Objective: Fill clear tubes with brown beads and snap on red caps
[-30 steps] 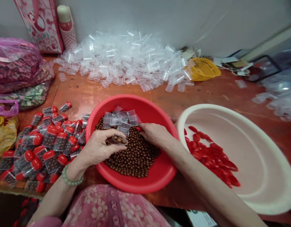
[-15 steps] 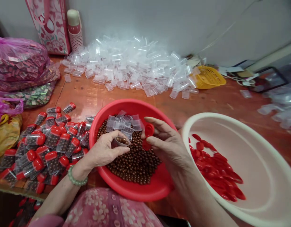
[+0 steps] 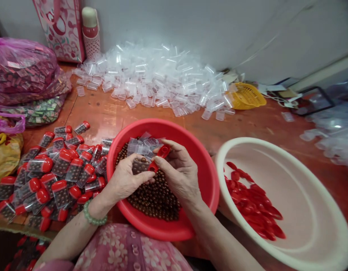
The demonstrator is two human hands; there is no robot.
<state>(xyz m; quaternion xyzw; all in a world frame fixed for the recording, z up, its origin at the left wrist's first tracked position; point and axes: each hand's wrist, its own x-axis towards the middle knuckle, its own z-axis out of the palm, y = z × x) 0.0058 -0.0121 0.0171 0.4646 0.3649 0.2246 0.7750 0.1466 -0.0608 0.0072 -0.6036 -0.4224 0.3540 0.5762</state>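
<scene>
My left hand (image 3: 131,173) is closed on a small clear plastic box (image 3: 139,165) filled with brown balls. Between the thumb and fingers of my right hand (image 3: 179,169) is a red flip-top cap (image 3: 163,151), its two halves spread apart. The cap's lower half is at the mouth of the box; whether they touch is hard to tell. Both hands are over a red basin (image 3: 200,162) holding many loose brown balls (image 3: 159,205). Several clear boxes (image 3: 145,145) lie on top of the balls, partly hidden behind my right fingers.
Filled boxes with red caps (image 3: 61,177) are heaped on the left. A white tub (image 3: 309,180) with red caps (image 3: 255,207) stands on the right. Along the wall lie a pile of clear boxes (image 3: 159,79), a yellow basket (image 3: 249,96) and a flask (image 3: 90,32). Purple bags (image 3: 24,67) sit far left.
My right hand rose from the basin's far side with a red cap and moved left to the clear box. My left hand kept hold of the box.
</scene>
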